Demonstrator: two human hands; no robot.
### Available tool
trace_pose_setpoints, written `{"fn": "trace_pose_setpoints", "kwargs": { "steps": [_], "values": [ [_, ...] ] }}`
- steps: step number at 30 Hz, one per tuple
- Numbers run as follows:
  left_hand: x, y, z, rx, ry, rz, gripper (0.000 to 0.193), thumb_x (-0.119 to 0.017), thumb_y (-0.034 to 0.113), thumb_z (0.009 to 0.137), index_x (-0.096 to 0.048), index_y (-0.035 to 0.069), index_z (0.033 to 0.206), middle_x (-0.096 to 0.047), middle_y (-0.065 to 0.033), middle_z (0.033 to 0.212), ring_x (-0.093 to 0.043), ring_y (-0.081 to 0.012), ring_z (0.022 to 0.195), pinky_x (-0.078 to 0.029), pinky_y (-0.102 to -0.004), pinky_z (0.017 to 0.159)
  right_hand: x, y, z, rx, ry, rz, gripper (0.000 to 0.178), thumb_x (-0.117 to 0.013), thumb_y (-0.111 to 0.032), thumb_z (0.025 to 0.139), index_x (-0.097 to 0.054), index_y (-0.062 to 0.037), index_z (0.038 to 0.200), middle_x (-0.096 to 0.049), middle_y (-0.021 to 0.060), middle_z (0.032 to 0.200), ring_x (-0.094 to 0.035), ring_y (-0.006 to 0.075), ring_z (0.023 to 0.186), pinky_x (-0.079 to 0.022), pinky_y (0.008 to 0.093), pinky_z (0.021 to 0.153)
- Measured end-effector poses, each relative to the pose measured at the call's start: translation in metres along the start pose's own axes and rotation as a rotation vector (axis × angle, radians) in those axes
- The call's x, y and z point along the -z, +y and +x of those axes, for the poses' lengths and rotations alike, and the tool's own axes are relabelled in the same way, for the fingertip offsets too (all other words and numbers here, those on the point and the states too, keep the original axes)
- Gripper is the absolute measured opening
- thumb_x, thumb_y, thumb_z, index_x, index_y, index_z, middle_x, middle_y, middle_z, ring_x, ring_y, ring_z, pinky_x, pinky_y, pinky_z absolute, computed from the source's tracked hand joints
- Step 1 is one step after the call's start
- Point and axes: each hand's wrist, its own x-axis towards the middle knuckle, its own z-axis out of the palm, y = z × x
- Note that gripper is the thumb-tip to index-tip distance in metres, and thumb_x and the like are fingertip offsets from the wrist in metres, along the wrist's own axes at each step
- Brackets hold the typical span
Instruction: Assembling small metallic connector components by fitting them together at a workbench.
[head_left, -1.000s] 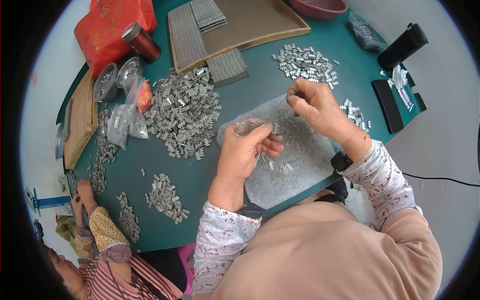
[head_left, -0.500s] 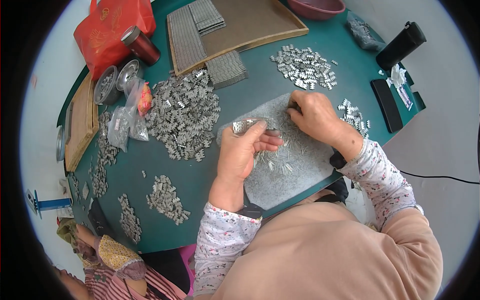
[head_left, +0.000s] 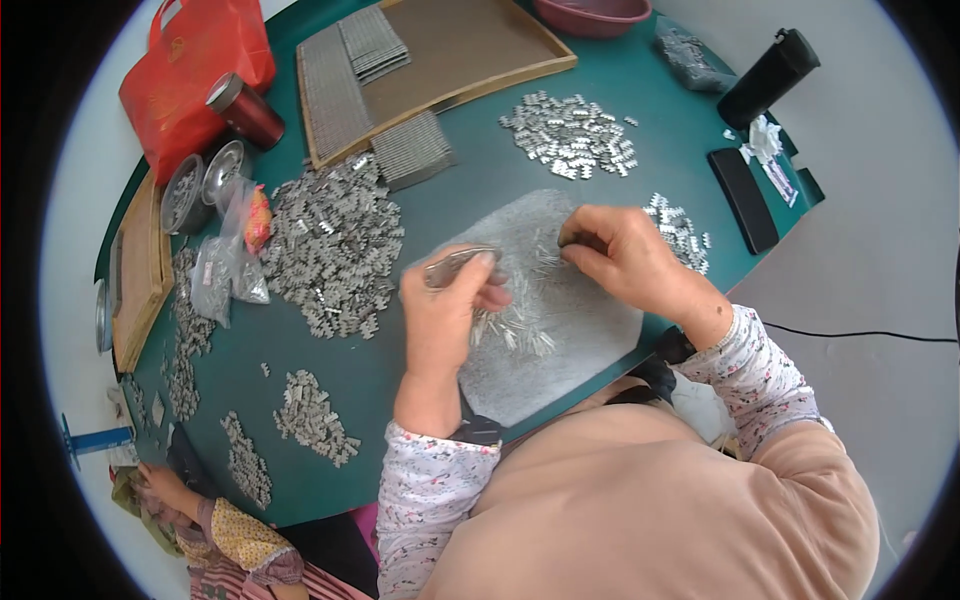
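Note:
A short silver strip of joined metal link pieces (head_left: 462, 266) is gripped between the thumb and fingers of my left hand (head_left: 447, 310). Under and beside that hand, thin metal pins (head_left: 520, 330) lie scattered on a grey felt mat (head_left: 540, 385). At the mat's far right part, my right hand (head_left: 628, 256) has its thumb and fingertips pinched together just over more pins. Whatever is between those fingertips is too small to make out. Close to the right hand sits a small pile of toothed metal links (head_left: 676, 232).
A large heap of links (head_left: 330, 245) lies left of the mat, another pile (head_left: 570, 135) beyond it. A wooden-framed tray (head_left: 500, 75) with grey link strips is at the back. A black phone (head_left: 742, 202) and black bottle (head_left: 768, 80) stand right. A co-worker's arm (head_left: 240, 540) is lower left.
The metal strip in my left hand has tipped from face-up to nearly edge-on. My right hand is still pinched over the pins. The whole view has shifted, moving the table leftward in the picture.

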Motion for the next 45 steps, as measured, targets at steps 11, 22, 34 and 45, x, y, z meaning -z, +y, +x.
{"fn": "trace_pose_setpoints", "kwargs": {
  "steps": [11,22,34,45],
  "values": [
    [-0.003,-0.001,-0.001,-0.019,0.031,0.026,0.014,-0.068,0.011,0.086,-0.067,-0.003,0.087,-0.064,-0.0077,0.067,-0.058,-0.0116,0.050,-0.046,-0.0237,0.045,0.021,0.022,-0.005,0.208,0.057,-0.514,0.009,-0.066,-0.008,0.077,-0.066,-0.0032,0.084,-0.062,0.0139,0.083,-0.064,0.0350,0.075,-0.051,0.0433,0.066],
    [0.000,-0.002,0.000,-0.049,0.009,0.024,0.013,-0.068,0.011,0.087,-0.067,-0.002,0.087,-0.063,-0.0069,0.067,-0.059,-0.0119,0.051,-0.047,-0.0235,0.046,0.042,0.050,0.069,0.074,0.026,-0.835,0.019,-0.066,-0.019,0.082,-0.068,0.0002,0.080,-0.067,0.0195,0.083,-0.065,0.0367,0.084,-0.051,0.0451,0.074],
    [0.001,0.000,0.000,-0.051,-0.033,0.039,0.013,-0.070,0.010,0.083,-0.068,-0.002,0.088,-0.064,-0.0047,0.070,-0.059,-0.0111,0.055,-0.048,-0.0233,0.050,0.032,0.047,0.074,-0.005,0.035,-0.872,0.019,-0.063,-0.015,0.078,-0.066,0.0016,0.085,-0.068,0.0205,0.085,-0.066,0.0371,0.087,-0.052,0.0440,0.079],
    [-0.004,-0.006,-0.001,0.006,-0.062,-0.115,0.013,-0.069,0.008,0.085,-0.067,-0.002,0.092,-0.066,-0.0084,0.074,-0.063,-0.0151,0.056,-0.052,-0.0254,0.050,-0.017,-0.008,0.015,0.119,-0.018,0.133,0.018,-0.065,-0.004,0.079,-0.059,0.0048,0.093,-0.065,0.0116,0.072,-0.064,0.0160,0.066,-0.052,0.0304,0.061]
  ]
}}
